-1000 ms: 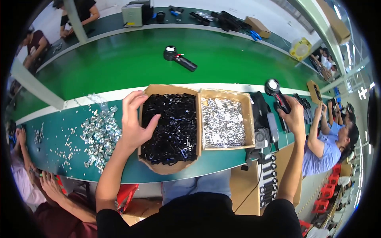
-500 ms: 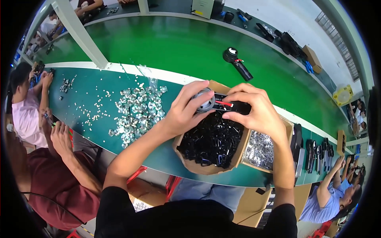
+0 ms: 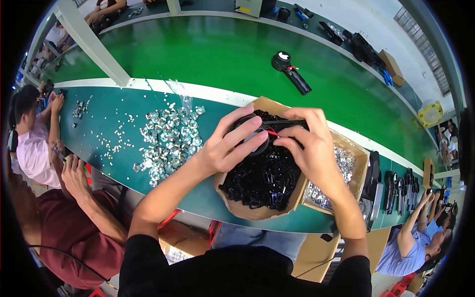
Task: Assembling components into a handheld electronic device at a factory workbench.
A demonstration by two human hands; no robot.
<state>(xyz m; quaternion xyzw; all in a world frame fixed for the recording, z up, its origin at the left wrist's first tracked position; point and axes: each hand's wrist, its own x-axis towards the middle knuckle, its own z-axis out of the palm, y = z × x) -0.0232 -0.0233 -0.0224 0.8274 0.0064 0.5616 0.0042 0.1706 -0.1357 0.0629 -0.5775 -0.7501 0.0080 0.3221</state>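
Note:
Over an open cardboard box (image 3: 235, 210) of small glossy black plastic parts (image 3: 269, 183), I hold a black handheld-fan-like body (image 3: 286, 123) with a round head and straight handle. My left hand (image 3: 220, 146) is closed round its head, fingers over the top. My right hand (image 3: 314, 148) grips the handle end, thumb and index finger close to the short red wires (image 3: 272, 132) at the neck. My fingers hide much of the head. A similar black body (image 3: 292, 73) with red wires lies on the green surface beyond.
Left of the box are a pile of shiny metallic parts (image 3: 168, 141) and scattered white bits (image 3: 114, 141). A box (image 3: 365, 166) of silver pieces and a row of black handled bodies (image 3: 400, 193) sit to the right. Co-workers (image 3: 79, 232) sit on both sides.
The fan-like body has turned in my hands, its handle now more level and its pale round face less visible. My right thumb and index finger have moved in toward the red wires.

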